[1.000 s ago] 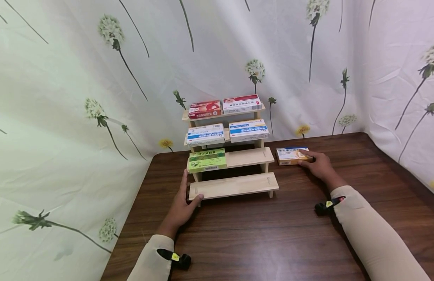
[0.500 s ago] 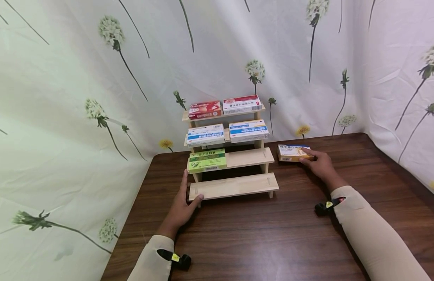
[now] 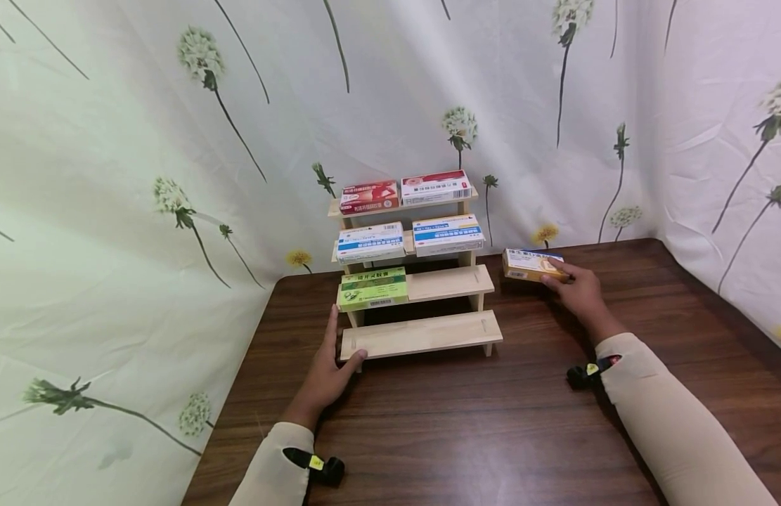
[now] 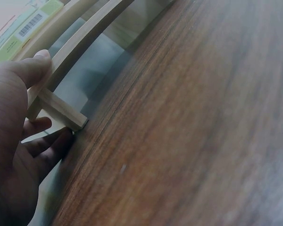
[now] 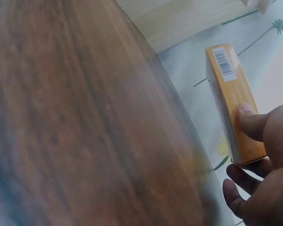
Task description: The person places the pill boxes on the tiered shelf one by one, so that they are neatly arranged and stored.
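My right hand (image 3: 580,294) pinches a white, blue and orange medicine box (image 3: 531,266) by its right end, just right of the stand. In the right wrist view, the thumb presses the orange barcode side of this box (image 5: 237,103); the box is lifted off the table. A wooden stepped stand (image 3: 422,336) has several tiers. My left hand (image 3: 327,379) holds its lower left corner, thumb on the bottom step and fingers along the side. In the left wrist view, those fingers (image 4: 52,150) sit by the stand's leg. A green medicine box (image 3: 373,288) lies on the left of the second step up.
Blue-and-white boxes (image 3: 448,235) occupy the third step. A red box (image 3: 368,197) and a red-and-white box (image 3: 435,187) lie on the top step. The brown wood-grain table (image 3: 453,422) ends at a floral curtain (image 3: 390,84) behind the stand.
My right hand has raised the white, blue and orange box off the table and slightly away from me, tilting it so more of its orange side shows. The left hand has stayed put.
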A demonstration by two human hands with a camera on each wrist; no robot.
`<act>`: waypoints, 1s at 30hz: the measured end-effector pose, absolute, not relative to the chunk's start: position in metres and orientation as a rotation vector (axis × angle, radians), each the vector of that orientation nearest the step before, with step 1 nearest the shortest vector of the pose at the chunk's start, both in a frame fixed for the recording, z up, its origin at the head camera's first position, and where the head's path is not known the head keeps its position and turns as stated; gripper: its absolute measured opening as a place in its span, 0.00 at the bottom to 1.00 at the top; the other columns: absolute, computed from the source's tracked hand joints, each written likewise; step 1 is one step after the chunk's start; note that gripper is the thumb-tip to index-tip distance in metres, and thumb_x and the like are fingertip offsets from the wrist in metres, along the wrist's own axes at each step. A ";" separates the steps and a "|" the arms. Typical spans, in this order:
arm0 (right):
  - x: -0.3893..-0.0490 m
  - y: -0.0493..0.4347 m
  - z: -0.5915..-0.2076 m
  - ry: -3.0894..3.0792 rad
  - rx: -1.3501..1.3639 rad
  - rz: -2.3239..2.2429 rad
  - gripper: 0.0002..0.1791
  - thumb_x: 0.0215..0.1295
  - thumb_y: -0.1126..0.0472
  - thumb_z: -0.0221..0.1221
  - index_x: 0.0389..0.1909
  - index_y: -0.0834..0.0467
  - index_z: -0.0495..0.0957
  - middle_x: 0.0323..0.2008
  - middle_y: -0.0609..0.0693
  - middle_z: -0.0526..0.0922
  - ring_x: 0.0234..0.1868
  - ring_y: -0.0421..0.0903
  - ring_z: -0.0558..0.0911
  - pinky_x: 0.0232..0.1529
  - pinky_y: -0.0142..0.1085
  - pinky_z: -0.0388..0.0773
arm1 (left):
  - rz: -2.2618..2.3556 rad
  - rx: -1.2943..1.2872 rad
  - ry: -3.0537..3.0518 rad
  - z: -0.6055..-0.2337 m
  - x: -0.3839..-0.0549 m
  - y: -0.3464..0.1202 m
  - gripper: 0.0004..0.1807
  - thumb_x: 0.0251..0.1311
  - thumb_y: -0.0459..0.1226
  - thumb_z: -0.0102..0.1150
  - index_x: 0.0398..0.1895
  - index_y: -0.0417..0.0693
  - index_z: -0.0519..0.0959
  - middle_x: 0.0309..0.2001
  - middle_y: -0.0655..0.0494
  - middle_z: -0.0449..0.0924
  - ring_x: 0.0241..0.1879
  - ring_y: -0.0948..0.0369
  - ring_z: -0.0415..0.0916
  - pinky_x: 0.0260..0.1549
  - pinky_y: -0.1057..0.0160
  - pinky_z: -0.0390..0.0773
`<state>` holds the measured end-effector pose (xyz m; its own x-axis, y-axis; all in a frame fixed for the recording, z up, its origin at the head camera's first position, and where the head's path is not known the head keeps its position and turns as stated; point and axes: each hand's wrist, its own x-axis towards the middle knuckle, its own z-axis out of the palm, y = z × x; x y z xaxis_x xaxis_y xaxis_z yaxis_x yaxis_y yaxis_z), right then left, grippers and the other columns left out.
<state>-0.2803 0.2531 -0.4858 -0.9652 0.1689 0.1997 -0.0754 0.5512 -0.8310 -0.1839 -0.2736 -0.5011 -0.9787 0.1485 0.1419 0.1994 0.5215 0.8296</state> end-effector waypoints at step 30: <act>-0.263 0.243 -0.448 -2.456 -0.043 1.275 0.31 0.81 0.54 0.65 0.79 0.57 0.73 0.74 0.74 0.74 0.65 0.66 0.81 0.40 0.16 0.66 | -1.479 -0.347 -2.666 -0.504 -0.186 -0.274 0.59 0.76 0.52 0.68 0.89 0.80 0.29 0.79 0.41 0.67 0.68 0.45 0.79 0.71 0.36 0.73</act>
